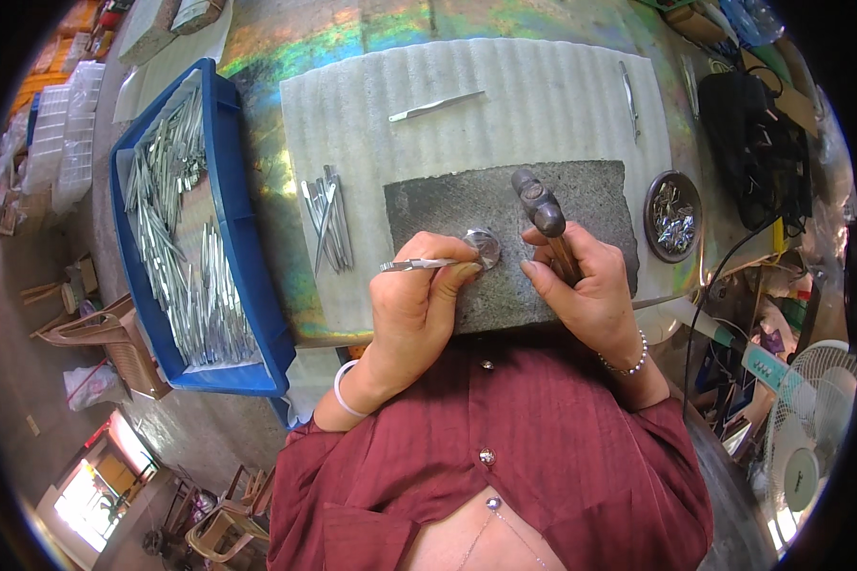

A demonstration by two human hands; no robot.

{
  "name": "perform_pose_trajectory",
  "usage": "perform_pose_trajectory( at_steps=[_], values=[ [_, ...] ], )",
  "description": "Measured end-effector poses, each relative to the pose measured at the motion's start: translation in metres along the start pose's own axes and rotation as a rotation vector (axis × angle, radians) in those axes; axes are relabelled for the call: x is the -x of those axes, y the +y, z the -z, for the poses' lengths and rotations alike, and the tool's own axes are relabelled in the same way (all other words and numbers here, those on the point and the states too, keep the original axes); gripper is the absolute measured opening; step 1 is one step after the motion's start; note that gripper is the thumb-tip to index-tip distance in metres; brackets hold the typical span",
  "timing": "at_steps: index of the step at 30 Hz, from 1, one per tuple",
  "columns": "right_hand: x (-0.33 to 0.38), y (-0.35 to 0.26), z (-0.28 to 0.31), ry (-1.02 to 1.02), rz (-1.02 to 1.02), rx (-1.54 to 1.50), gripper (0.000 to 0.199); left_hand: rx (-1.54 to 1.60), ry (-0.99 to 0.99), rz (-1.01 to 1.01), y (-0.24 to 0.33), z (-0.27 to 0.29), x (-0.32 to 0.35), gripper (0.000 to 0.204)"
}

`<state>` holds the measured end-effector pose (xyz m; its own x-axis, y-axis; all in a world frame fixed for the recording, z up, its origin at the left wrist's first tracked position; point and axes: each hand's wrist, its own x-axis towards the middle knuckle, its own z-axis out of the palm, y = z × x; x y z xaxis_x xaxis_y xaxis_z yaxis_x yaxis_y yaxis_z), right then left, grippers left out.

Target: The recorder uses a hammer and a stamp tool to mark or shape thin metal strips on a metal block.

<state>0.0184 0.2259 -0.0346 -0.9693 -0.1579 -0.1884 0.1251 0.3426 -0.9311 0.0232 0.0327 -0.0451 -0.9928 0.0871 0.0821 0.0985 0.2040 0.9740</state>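
My left hand pinches a slim pair of metal tweezers, its tip laid over a small round metal block. The block sits on a dark grey stone slab. To its right, my right hand is closed round the handle of a hammer, whose dark head is raised above the slab. Several thin silvery pieces lie bunched on the white foam sheet left of the slab. Another pair of tweezers lies alone beyond the slab.
At the left stands a blue tray full of slim metal pieces. A round dish of small shiny parts sits right of the slab. A black bag and cable are farther right, with a white fan at lower right.
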Motion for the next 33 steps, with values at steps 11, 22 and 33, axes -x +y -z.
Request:
perform_pose_trajectory(
  at_steps=[11,22,33],
  values=[
    [0.001,0.0,0.0,-0.005,0.069,0.051,0.024,0.01,0.015,0.051,0.002,-0.001,0.0,0.009],
    [0.006,-0.021,0.005,-0.116,-0.274,-0.669,0.021,-0.571,-0.091,-0.39,0.013,-0.003,0.001,0.023],
    [-0.011,-0.061,0.009,-0.24,0.62,0.035,0.025,-0.568,-0.185,-0.505,0.0,0.002,-0.001,0.026]
  ],
)
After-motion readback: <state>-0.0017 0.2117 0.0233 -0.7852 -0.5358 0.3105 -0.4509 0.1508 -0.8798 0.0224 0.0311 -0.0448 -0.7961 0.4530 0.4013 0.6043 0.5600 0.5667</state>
